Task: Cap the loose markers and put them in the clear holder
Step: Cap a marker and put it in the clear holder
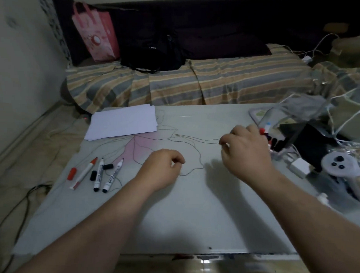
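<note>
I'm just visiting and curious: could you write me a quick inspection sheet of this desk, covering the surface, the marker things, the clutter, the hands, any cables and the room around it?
Surface: pale table with a printed line drawing and a pink patch.
Job's things: red marker and two black markers lie uncapped at the left; red cap and two black caps lie loose beside them; clear holder at the right already holds markers.
Clutter: paper stack, white charger, game controller, plastic wrap.
Hands: left hand loosely curled and holding nothing; right hand by the holder, grip unclear.
Cables: black cable on the floor at left; white cables at right.
Surroundings: striped bed cover, pink bag, black bag.
</note>
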### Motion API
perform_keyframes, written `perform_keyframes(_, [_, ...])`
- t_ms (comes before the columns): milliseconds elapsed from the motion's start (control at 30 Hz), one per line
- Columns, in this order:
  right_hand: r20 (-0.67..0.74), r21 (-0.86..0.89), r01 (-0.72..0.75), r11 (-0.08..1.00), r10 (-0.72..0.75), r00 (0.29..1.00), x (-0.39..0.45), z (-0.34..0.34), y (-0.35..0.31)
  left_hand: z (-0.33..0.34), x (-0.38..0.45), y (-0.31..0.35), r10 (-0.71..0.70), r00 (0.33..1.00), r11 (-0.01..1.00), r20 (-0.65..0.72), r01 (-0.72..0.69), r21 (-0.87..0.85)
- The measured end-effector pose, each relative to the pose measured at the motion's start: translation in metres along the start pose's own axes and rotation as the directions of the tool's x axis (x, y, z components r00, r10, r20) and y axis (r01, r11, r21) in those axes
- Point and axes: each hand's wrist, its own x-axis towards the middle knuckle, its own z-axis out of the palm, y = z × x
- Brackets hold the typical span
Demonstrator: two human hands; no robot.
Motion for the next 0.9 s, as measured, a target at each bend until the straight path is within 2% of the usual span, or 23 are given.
perform_keyframes(167, [0.181, 0.173, 0.1, 0.98, -0.132, 0.975, -0.002, 0.022, -0.082, -0.039, -0.008, -0.09, -0.335, 0.933, 0.94, -0.133, 0.341, 0.028])
perform_keyframes(233, [0.268, 0.256, 0.126, 0.958, -0.196, 0.943, -0.006, 0.034, -0.107, -0.049, -0.014, -0.121, -0.356, 0.916, 0.908, -0.184, 0.386, 0.161])
perform_keyframes(300, [0.343, 0.342, 0.126, 0.931, -0.248, 0.906, -0.011, 0.046, -0.128, -0.05, -0.021, -0.137, -0.335, 0.921, 0.834, -0.198, 0.388, 0.392])
perform_keyframes(400, [0.408, 0.428, 0.106, 0.897, -0.297, 0.863, -0.014, 0.061, -0.15, -0.038, -0.025, -0.144, -0.336, 0.926, 0.81, -0.17, 0.377, 0.45])
perform_keyframes(533, [0.429, 0.44, 0.125, 0.889, -0.331, 0.84, -0.013, 0.071, -0.162, -0.031, -0.02, -0.141, -0.394, 0.901, 0.834, -0.181, 0.433, 0.342])
perform_keyframes(600, [0.437, 0.435, 0.124, 0.892, -0.329, 0.837, -0.011, 0.075, -0.162, -0.031, -0.019, -0.13, -0.447, 0.883, 0.857, -0.145, 0.469, 0.215])
perform_keyframes(700, [0.458, 0.431, 0.098, 0.897, -0.311, 0.833, -0.008, 0.082, -0.157, -0.026, -0.018, -0.11, -0.448, 0.887, 0.893, -0.112, 0.451, -0.007])
perform_keyframes(800, [0.483, 0.426, 0.063, 0.903, -0.286, 0.828, -0.005, 0.088, -0.15, -0.011, -0.013, -0.092, -0.481, 0.876, 0.849, 0.016, 0.471, -0.24])
perform_keyframes(900, [0.526, 0.441, 0.002, 0.898, -0.26, 0.81, -0.005, 0.092, -0.144, 0.001, -0.014, -0.079, -0.423, 0.891, 0.757, 0.165, 0.447, -0.477])
